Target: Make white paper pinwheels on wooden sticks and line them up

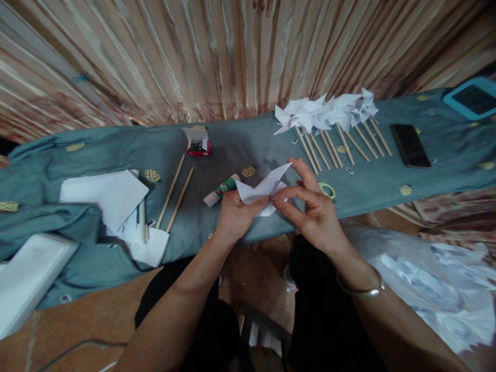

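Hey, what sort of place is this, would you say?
Probably a room in a home, used as a makeshift craft spot: paper pinwheels on wooden sticks lie on a cloth-covered table, with a patterned curtain hanging behind.

A white paper pinwheel [256, 193], with no stick seen attached, is held over the near part of the desk [240, 150]. Its sheet is bent into several flaps rather than laid flat. One long, pointed flap is raised toward the upper right, and a shorter corner is turned up at the left, so that an open V is formed between them. Further flaps are spread lower down and to the right, partly covered by the fingers. The near left side is gripped by the left hand [234, 214]; the middle is pinched by the right [315, 209], where a tiny shiny spot is seen, too small to be identified.
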